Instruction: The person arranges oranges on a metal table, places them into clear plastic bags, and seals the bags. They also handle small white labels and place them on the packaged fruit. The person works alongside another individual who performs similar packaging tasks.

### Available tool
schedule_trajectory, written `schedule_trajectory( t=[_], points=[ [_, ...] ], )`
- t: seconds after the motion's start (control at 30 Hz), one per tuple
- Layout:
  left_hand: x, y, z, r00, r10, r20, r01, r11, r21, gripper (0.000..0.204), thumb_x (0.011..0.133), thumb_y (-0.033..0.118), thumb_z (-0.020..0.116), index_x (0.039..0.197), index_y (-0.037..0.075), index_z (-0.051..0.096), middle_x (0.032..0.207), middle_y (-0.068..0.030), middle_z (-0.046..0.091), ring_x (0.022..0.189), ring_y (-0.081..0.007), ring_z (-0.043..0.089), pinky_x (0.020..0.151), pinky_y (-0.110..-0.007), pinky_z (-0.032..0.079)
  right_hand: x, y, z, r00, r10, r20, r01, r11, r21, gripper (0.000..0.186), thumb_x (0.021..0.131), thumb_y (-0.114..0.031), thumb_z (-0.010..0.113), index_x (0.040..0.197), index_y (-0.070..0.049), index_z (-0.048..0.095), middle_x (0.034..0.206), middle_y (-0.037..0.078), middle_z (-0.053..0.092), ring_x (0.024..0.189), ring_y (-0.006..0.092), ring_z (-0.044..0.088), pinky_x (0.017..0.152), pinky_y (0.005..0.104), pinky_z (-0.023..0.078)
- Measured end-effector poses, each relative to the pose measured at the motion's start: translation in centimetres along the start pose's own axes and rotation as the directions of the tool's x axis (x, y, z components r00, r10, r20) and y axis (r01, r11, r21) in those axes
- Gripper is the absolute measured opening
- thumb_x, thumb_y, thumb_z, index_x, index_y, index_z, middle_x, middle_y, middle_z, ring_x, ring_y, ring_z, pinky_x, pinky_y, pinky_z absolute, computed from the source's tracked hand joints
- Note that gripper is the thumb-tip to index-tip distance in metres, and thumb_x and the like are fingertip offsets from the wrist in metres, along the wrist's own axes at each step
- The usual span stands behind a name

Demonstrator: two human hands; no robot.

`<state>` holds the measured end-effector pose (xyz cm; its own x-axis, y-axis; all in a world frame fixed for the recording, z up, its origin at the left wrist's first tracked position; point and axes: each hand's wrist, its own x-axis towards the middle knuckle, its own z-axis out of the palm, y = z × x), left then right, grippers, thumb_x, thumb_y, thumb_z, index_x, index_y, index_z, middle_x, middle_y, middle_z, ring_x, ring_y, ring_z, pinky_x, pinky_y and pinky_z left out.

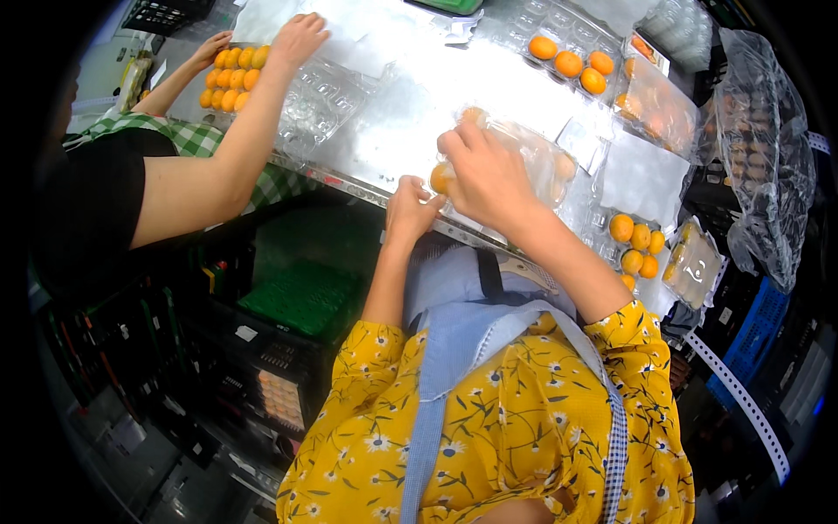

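Just inside the table's front edge, a clear plastic clamshell pack (546, 166) holds orange fruit, partly seen through the plastic. My right hand (493, 179) is over its left end with bent fingers, closed on the pack. My left hand (410, 208) is at the pack's lower left corner, fingertips on it beside an orange fruit (439, 179), fingers closed. Exactly what each fingertip presses is partly hidden. To the right of my right arm, an open tray holds several orange fruits (621, 229).
A co-worker's hands (301, 35) are at a tray of fruit (231, 79) on the left, beside empty clamshells (323, 109). More packs (567, 63) sit at the back right of the steel table (393, 122). Plastic-wrapped stacks (755, 157) stand right; dark crates (262, 384) lie below.
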<state>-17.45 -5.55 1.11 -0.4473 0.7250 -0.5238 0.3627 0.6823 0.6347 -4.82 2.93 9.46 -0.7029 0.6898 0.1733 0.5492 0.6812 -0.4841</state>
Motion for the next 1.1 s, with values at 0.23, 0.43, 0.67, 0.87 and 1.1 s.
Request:
schedule_trajectory(
  t=[0.23,0.43,0.67,0.87,1.1],
  points=[
    [1.3,5.9,-2.4,0.511,0.85,-0.125,-0.853,0.52,0.05,0.07,0.062,0.003,0.075,0.127,0.011,0.052,0.129,-0.0142,0.053,0.129,-0.0344,0.04,0.101,-0.041,0.04,-2.5,1.2,-1.3,0.988,-0.002,-0.156,0.035,0.977,0.21,0.031,0.073,-0.009,0.066,0.102,-0.004,0.056,0.102,0.012,0.058,0.096,0.0285,0.058,0.068,0.0381,0.052],
    [2.9,6.1,-2.5,0.289,0.956,0.052,-0.954,0.283,0.093,0.022,0.061,0.007,0.076,0.083,0.008,0.072,0.097,-0.0049,0.07,0.106,-0.0248,0.061,0.092,-0.035,0.049,-13.0,8.4,-2.7,0.825,0.564,0.025,-0.541,0.778,0.32,0.03,0.078,-0.01,0.066,0.106,-0.002,0.056,0.1,0.013,0.063,0.088,0.0244,0.063,0.077,0.0346,0.051],
    [3.5,7.3,-2.5,0.22,0.972,0.082,-0.966,0.205,0.16,0.017,0.064,0.009,0.077,0.08,0.009,0.071,0.082,-0.0042,0.071,0.085,-0.0226,0.068,0.075,-0.033,0.054,-19.1,8.6,3.1,0.6,0.646,0.472,-0.667,0.078,0.741,0.027,0.083,-0.003,0.066,0.102,0.003,0.049,0.09,0.015,0.063,0.082,0.0182,0.064,0.07,0.0272,0.054],
    [3.6,7.4,-2.1,0.208,0.975,0.072,-0.964,0.193,0.181,0.016,0.063,0.012,0.077,0.078,0.011,0.07,0.078,-0.0052,0.069,0.079,-0.0238,0.068,0.07,-0.033,0.054,-19.4,7.8,4.4,0.519,0.681,0.516,-0.526,-0.221,0.821,0.014,0.086,0.001,0.062,0.092,0.001,0.049,0.086,0.016,0.065,0.076,0.021,0.068,0.063,0.0267,0.058],
    [3.5,7.1,-1.9,0.258,0.961,0.1,-0.952,0.236,0.194,0.018,0.063,0.008,0.077,0.08,0.011,0.071,0.08,-0.0077,0.07,0.079,-0.0254,0.068,0.07,-0.034,0.054,-19.0,8.6,4.7,0.437,0.67,0.6,-0.588,-0.292,0.754,0.014,0.083,0.003,0.062,0.088,0.001,0.049,0.086,0.017,0.064,0.073,0.0205,0.068,0.061,0.0263,0.058]
  ],
)
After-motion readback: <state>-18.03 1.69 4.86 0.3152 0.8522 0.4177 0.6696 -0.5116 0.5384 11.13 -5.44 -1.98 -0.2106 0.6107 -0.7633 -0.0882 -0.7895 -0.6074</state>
